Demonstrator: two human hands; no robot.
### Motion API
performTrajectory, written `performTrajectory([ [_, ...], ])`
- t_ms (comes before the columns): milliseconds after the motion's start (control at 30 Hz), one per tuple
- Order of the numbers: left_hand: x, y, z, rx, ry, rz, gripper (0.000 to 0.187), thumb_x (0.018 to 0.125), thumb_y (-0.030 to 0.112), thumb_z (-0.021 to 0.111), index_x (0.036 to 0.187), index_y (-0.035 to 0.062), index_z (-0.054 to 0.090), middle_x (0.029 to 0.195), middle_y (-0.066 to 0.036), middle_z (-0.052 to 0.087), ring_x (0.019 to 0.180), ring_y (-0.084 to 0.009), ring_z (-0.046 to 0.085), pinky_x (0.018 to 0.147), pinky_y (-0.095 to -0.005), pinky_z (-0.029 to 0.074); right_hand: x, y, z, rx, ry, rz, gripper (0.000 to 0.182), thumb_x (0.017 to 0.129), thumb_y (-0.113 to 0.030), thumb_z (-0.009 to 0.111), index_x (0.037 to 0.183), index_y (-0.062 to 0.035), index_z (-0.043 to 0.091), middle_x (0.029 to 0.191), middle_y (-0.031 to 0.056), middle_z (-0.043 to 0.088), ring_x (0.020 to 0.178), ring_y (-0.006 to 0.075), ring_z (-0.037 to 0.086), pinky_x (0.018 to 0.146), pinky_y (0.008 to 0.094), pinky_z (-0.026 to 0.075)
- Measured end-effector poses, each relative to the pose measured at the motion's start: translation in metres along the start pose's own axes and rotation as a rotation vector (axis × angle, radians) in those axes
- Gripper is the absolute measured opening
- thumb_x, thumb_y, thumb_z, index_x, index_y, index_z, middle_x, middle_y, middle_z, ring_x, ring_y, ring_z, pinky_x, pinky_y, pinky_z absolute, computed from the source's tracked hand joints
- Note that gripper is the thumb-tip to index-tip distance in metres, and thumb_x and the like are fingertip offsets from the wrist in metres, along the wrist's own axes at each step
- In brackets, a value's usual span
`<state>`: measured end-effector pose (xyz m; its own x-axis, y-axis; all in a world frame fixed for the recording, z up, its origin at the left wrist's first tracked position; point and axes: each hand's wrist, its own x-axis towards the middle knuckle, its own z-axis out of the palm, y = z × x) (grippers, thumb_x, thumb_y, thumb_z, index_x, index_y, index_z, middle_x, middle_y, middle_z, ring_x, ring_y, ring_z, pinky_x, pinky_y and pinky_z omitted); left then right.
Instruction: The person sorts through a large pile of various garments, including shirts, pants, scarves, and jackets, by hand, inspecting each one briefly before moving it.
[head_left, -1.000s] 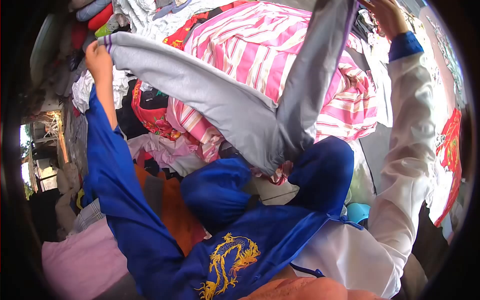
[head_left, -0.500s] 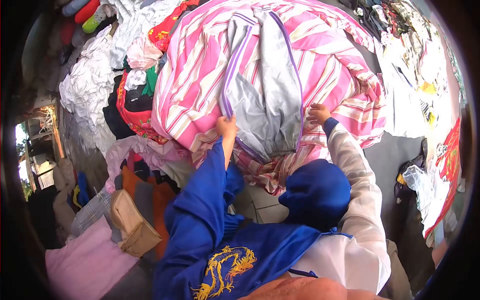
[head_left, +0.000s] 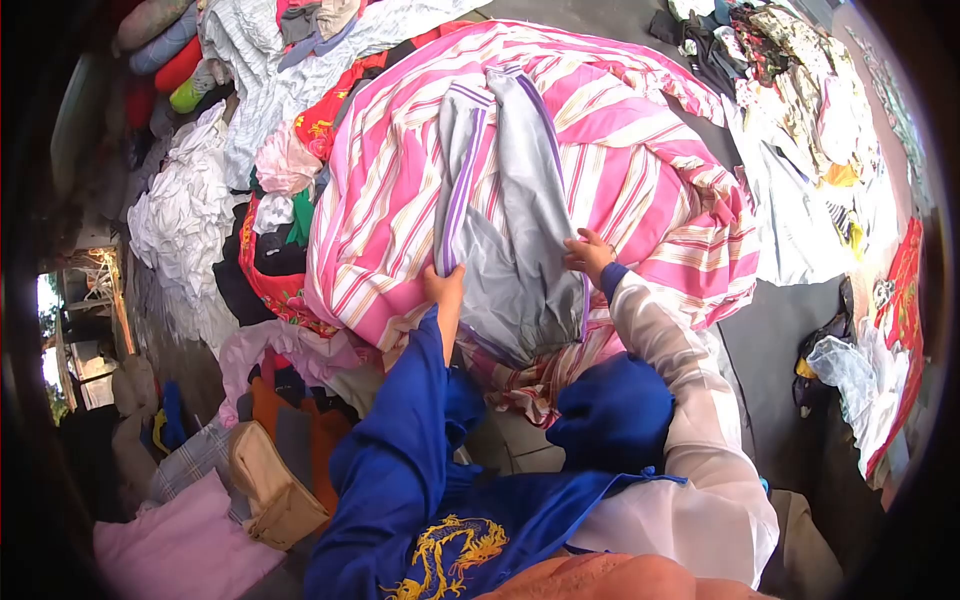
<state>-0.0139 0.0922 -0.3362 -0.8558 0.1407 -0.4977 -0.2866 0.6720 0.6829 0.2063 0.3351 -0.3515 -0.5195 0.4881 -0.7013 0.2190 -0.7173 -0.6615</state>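
Observation:
Grey trousers (head_left: 515, 250) with purple side stripes lie lengthwise over a large mound wrapped in pink-and-white striped cloth (head_left: 640, 150). Their cuffs point away from me and the gathered waistband is nearest my knees. At the left edge of the trousers, my left hand (head_left: 444, 288) is closed on the fabric, with the thumb upward. Across from it, my right hand (head_left: 590, 252) pinches the right edge, a little farther up. The tips of some fingers on both hands are hidden by the cloth and the hand itself.
White crumpled clothes (head_left: 185, 215) heap up on the left, near a red floral cloth (head_left: 270, 270). A tan bag-like item (head_left: 270, 485) and pink fabric (head_left: 180, 540) lie at lower left. More garments (head_left: 800, 230) pile up on the right, beside a dark floor mat (head_left: 775, 350).
My right hand has moved left and come onto the trousers' right edge; its fingers were beside it before. The left hand still holds the left edge. The view has shifted slightly.

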Motion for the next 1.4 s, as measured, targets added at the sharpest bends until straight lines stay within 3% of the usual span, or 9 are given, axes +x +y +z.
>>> performTrajectory([
  [233, -0.166, 0.050, -0.010, 0.718, -0.728, 0.692, 0.034, 0.083, 0.031, 0.066, 0.100, 0.0009, 0.066, 0.092, -0.025, 0.068, 0.091, -0.0422, 0.066, 0.080, -0.0483, 0.050, -0.113, -0.051, 0.066, -0.623, -0.630, 0.363, 0.086, 0.084, -0.071, 0.061, 0.121, 0.0063, 0.057, 0.086, 0.0144, 0.061, 0.059, 0.0244, 0.066, 0.052, 0.0370, 0.057],
  [367, -0.275, 0.133, -0.078, 0.728, -1.662, 0.654, 0.032, 0.088, 0.030, 0.067, 0.090, -0.0015, 0.064, 0.083, -0.020, 0.067, 0.079, -0.0355, 0.066, 0.075, -0.0421, 0.050, -0.144, -0.044, 0.043, -0.924, -0.831, 0.281, 0.036, 0.081, -0.034, 0.076, 0.094, -0.0019, 0.065, 0.067, 0.0126, 0.060, 0.055, 0.0266, 0.061, 0.048, 0.0398, 0.048],
  [633, -0.321, 0.170, -0.108, 0.313, -0.762, 0.647, 0.025, 0.092, 0.023, 0.068, 0.089, -0.0017, 0.066, 0.068, -0.010, 0.063, 0.061, -0.0177, 0.061, 0.060, -0.0346, 0.048, -0.235, -0.116, 0.052, -0.748, -0.821, 0.412, 0.065, 0.088, -0.052, 0.069, 0.122, 0.0017, 0.056, 0.084, 0.0135, 0.067, 0.081, 0.0210, 0.066, 0.069, 0.0353, 0.052],
  [733, -0.336, 0.195, -0.126, -0.017, -0.603, 0.668, 0.020, 0.093, 0.020, 0.068, 0.091, 0.0002, 0.068, 0.069, -0.003, 0.064, 0.062, -0.0096, 0.058, 0.058, -0.0285, 0.047, -0.266, -0.138, 0.054, -0.316, -1.230, 0.237, 0.073, 0.087, -0.053, 0.072, 0.128, 0.0027, 0.050, 0.083, 0.0124, 0.066, 0.078, 0.0170, 0.065, 0.066, 0.0319, 0.052],
  [833, -0.339, 0.206, -0.139, -0.278, -0.599, 0.822, 0.020, 0.094, 0.018, 0.069, 0.101, -0.0009, 0.068, 0.078, -0.003, 0.066, 0.067, -0.0082, 0.059, 0.060, -0.0258, 0.048, -0.314, -0.181, 0.072, -0.851, -1.273, -0.295, 0.059, 0.087, -0.038, 0.076, 0.124, 0.0012, 0.053, 0.082, 0.0076, 0.066, 0.071, 0.0126, 0.064, 0.061, 0.0277, 0.050],
  [967, -0.329, 0.206, -0.135, -0.326, -0.686, 0.827, 0.032, 0.095, 0.017, 0.069, 0.118, -0.0036, 0.062, 0.093, -0.009, 0.068, 0.080, -0.0107, 0.062, 0.067, -0.0243, 0.051, -0.307, -0.199, 0.074, -0.819, -0.761, -0.369, 0.022, 0.084, -0.016, 0.072, 0.099, -0.0011, 0.066, 0.071, 0.0067, 0.067, 0.058, 0.0154, 0.066, 0.050, 0.0294, 0.052],
  [1233, -0.296, 0.147, -0.129, 0.253, -0.647, 1.072, 0.043, 0.089, 0.016, 0.069, 0.128, 0.0004, 0.058, 0.131, -0.018, 0.059, 0.106, -0.0298, 0.068, 0.085, -0.0373, 0.056, -0.228, -0.428, -0.170, -0.127, 0.196, -1.099, 0.017, 0.087, -0.005, 0.062, 0.102, 0.0049, 0.064, 0.086, 0.0140, 0.071, 0.074, 0.0235, 0.070, 0.069, 0.0337, 0.058],
  [1267, -0.295, 0.139, -0.128, 0.313, -0.621, 1.138, 0.042, 0.089, 0.018, 0.069, 0.126, 0.0012, 0.059, 0.131, -0.018, 0.059, 0.108, -0.0314, 0.067, 0.087, -0.0380, 0.056, -0.222, -0.492, -0.256, -0.160, -0.096, -1.227, 0.025, 0.089, -0.014, 0.066, 0.108, 0.0025, 0.061, 0.097, 0.0164, 0.070, 0.089, 0.0247, 0.069, 0.078, 0.0361, 0.057],
  [1400, -0.315, 0.139, -0.138, 0.582, -0.821, 1.077, 0.045, 0.084, 0.022, 0.069, 0.123, 0.0025, 0.058, 0.129, -0.018, 0.056, 0.104, -0.0366, 0.063, 0.087, -0.0450, 0.052, -0.245, -0.504, -0.284, -0.532, 0.584, -1.363, 0.032, 0.089, -0.020, 0.068, 0.116, -0.0047, 0.064, 0.114, 0.0111, 0.065, 0.101, 0.0221, 0.064, 0.082, 0.0392, 0.055],
])
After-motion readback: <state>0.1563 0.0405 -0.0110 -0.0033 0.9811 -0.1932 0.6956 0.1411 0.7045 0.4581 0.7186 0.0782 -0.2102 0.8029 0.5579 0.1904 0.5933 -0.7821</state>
